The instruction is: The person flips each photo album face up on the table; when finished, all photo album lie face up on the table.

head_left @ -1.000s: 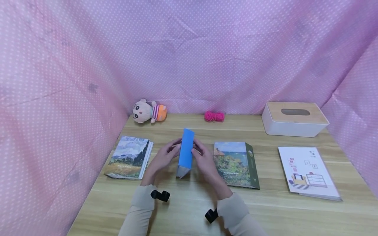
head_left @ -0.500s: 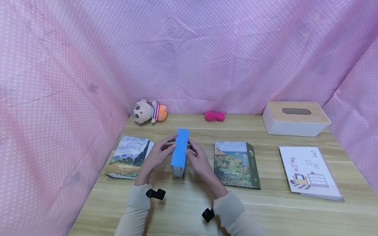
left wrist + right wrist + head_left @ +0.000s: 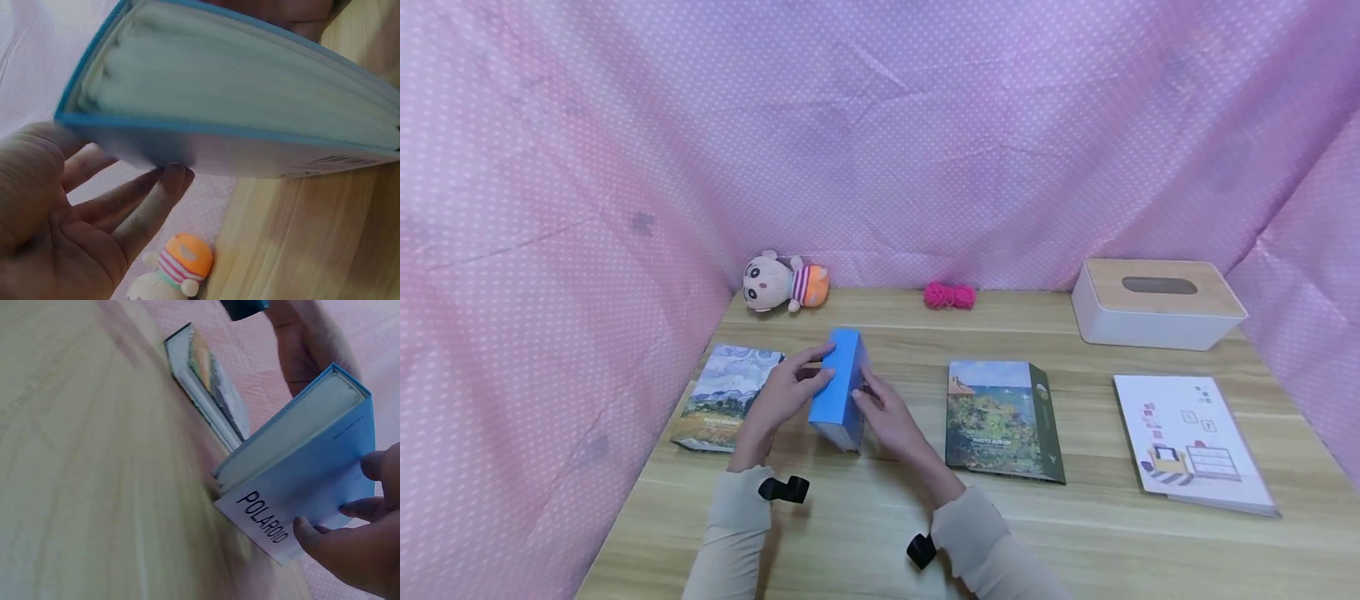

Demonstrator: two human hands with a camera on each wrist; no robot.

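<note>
A thick blue photo album (image 3: 837,379), lettered POLAROID on one cover (image 3: 300,494), stands tilted between both hands with its spine up. My left hand (image 3: 782,396) touches its left side with spread fingers (image 3: 147,212), close to the barcoded cover. On the opposite cover the fingertips and thumb of my right hand (image 3: 891,421) press. Neither hand wraps round the album. Whether its lower edge touches the table cannot be told. Left of it lies a landscape-painted photo album (image 3: 722,396), partly behind the left hand.
A garden-painted photo album (image 3: 992,417) lies right of the hands, and a white illustrated album (image 3: 1191,442) farther right. Along the back of the wooden table (image 3: 865,542) are a plush doll (image 3: 782,283), pink yarn (image 3: 949,296) and a tissue box (image 3: 1157,308). A pink dotted curtain (image 3: 880,150) hangs behind.
Both hands have carried the blue album leftward, towards the landscape-painted one. It has turned and tilted, so more of its right-hand cover shows. The other objects lie as before.
</note>
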